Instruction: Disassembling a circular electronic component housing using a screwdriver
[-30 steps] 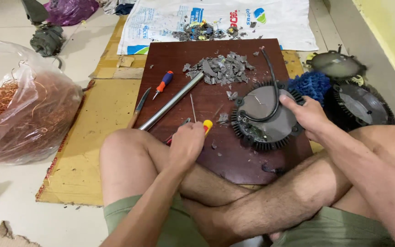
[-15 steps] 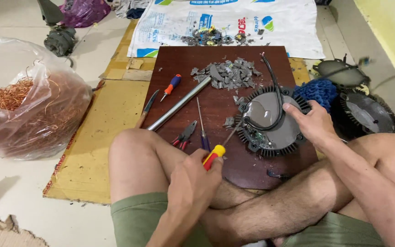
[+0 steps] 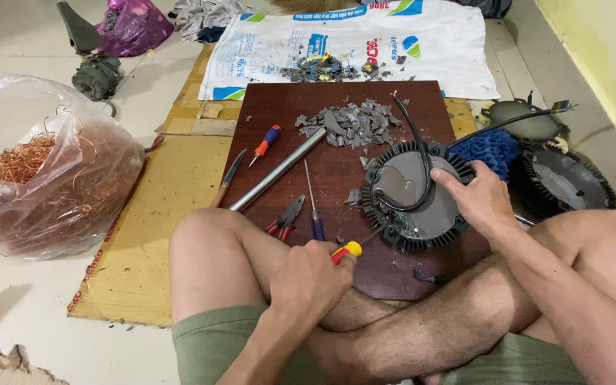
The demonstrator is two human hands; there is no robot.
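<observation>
clear bag (image 3: 73, 207) of copper wire (image 3: 19, 160)

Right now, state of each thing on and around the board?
left hand: gripping yellow-handled screwdriver, tip at the housing's rim
right hand: pressing on round finned housing
round finned housing: flat on wooden board, black cable looped over it
red-handled pliers: lying loose, untouched
metal tube: lying diagonal
plastic bag of copper wire: open
</observation>
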